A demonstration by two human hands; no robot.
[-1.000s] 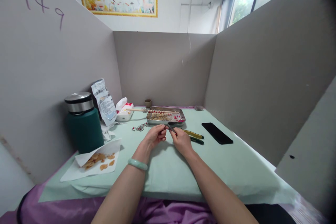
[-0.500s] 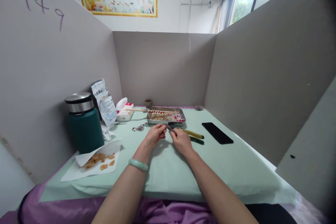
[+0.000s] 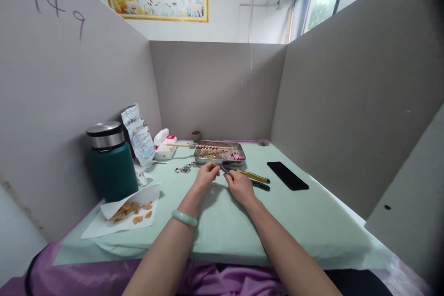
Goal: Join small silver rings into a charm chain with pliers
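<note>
My left hand (image 3: 207, 175), a green bangle on its wrist, is closed in a pinch. Whatever lies between its fingertips is too small to make out. Close beside it, my right hand (image 3: 241, 186) is wrapped round a slim grey metal tool (image 3: 225, 171), whose tip points at the left fingertips. Its handle is hidden in the palm. Beyond the right hand lie plier handles, one yellow (image 3: 255, 176) and one dark green (image 3: 261, 186), partly covered by the hand. Left of the hands is a chain with red beads (image 3: 185, 168).
A metal tray (image 3: 197, 160) of small gold and red pieces stands behind the hands, a beaded stick (image 3: 180, 145) across it. At right lies a black phone-like slab (image 3: 287, 176). A green flask (image 3: 113, 171), tissue pack (image 3: 165, 150) and paper with snacks (image 3: 152, 199) are left. Partitions enclose the table.
My left hand has shifted very slightly to the right and up, its fingers still pinched. My right hand keeps its hold on the tool, almost unmoved.
</note>
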